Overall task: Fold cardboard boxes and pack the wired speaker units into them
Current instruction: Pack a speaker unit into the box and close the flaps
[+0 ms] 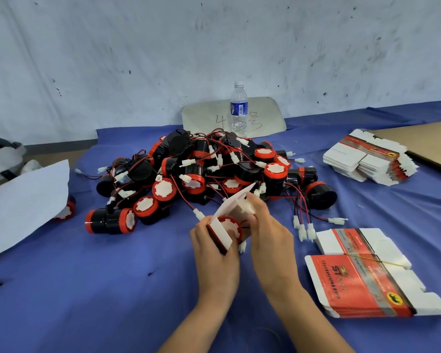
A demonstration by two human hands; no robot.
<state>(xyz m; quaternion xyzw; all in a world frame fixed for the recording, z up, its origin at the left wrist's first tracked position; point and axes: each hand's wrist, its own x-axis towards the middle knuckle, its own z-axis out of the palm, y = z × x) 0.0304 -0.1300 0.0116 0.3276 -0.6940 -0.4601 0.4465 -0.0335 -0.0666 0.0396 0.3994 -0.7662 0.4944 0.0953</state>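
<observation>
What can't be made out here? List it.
Head view only:
- Speaker unit in the box: body hidden by flaps, left hand and right hand.
- Second unit: mostly under the white sheet.
- Small print on the flat boxes: blurred.
- Grey-white object: cut off by left edge.

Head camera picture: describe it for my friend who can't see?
A left hand and right hand hold a white cardboard box with a round red-rimmed speaker unit at its open end. Behind, a pile of wired speakers lies on blue cloth; flat red-and-white boxes are stacked at right.

matt blue cloth (pixel 87 289), glossy cardboard boxes (pixel 362 284)
</observation>
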